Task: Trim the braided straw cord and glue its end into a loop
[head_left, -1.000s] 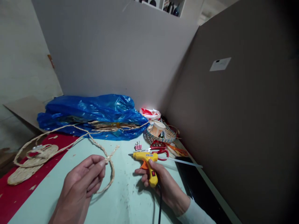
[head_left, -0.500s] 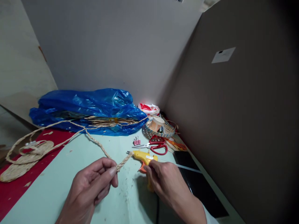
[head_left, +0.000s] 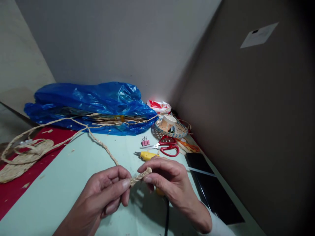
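Pinched between thumb and fingers of my left hand is a braided straw cord. Its short free end points right, to the fingertips of my right hand, which are closed around or against that end. The cord's long part runs back and left over the blue bag. Behind my right hand lies a yellow glue gun, nozzle pointing left, its handle mostly hidden; a black cable comes out below. Red-handled scissors lie just beyond it, with a pink binder clip beside the blades.
At the back left, a blue plastic bag holds dried straw. A coiled straw piece rests on red cloth. Back right are a paper cup in a woven basket and a red-white packet. A black flat object lies right.
My right hand has left the glue gun and moved to the cord's end. My left hand still pinches the cord, now slightly farther right. The camera view has shifted a little.
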Available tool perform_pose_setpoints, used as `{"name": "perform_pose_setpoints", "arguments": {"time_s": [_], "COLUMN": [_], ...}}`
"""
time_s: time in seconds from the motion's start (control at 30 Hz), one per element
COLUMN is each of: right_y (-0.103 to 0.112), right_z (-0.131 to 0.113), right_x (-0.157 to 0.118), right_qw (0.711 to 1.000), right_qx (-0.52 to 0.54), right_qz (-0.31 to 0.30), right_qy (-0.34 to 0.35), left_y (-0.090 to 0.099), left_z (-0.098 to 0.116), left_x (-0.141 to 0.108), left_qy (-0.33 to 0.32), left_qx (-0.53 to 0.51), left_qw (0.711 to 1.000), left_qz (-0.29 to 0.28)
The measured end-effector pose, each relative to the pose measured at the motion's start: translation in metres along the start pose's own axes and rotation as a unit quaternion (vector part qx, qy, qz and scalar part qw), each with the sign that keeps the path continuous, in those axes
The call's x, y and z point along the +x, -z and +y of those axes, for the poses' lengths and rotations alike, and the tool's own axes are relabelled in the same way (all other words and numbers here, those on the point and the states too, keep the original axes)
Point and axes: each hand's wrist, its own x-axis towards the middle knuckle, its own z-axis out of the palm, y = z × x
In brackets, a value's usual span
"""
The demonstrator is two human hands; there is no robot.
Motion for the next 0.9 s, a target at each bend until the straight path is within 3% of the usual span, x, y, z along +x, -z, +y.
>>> {"name": "perform_pose_setpoints", "arguments": {"time_s": [0.1, 0.17, 0.4, 0.53, 0.8, 0.9], "right_y": [-0.001, -0.002, -0.006, -0.007, -0.005, -0.003], "right_z": [-0.002, -0.001, 0.008, 0.012, 0.011, 0.013], "right_x": [-0.002, -0.003, -0.008, -0.015, -0.022, -0.019], "right_qw": [0.985, 0.974, 0.955, 0.926, 0.879, 0.844], "right_qx": [-0.117, -0.140, -0.181, -0.270, -0.364, -0.392], "right_qz": [0.030, 0.047, 0.050, 0.018, 0.030, 0.017], "right_qy": [0.123, 0.170, 0.229, 0.262, 0.306, 0.366], "left_y": [0.002, 0.001, -0.010, -0.010, -0.008, -0.005], "left_z": [-0.002, 0.000, 0.011, 0.010, -0.002, -0.008], "left_x": [0.000, -0.001, -0.004, -0.003, -0.005, -0.006], "left_qy": [-0.019, -0.027, -0.044, -0.058, -0.051, -0.050], "left_qx": [0.056, 0.088, 0.108, 0.122, 0.106, 0.128], "left_qw": [0.998, 0.996, 0.989, 0.986, 0.985, 0.983], "left_qz": [-0.005, 0.009, 0.092, 0.099, 0.129, 0.124]}}
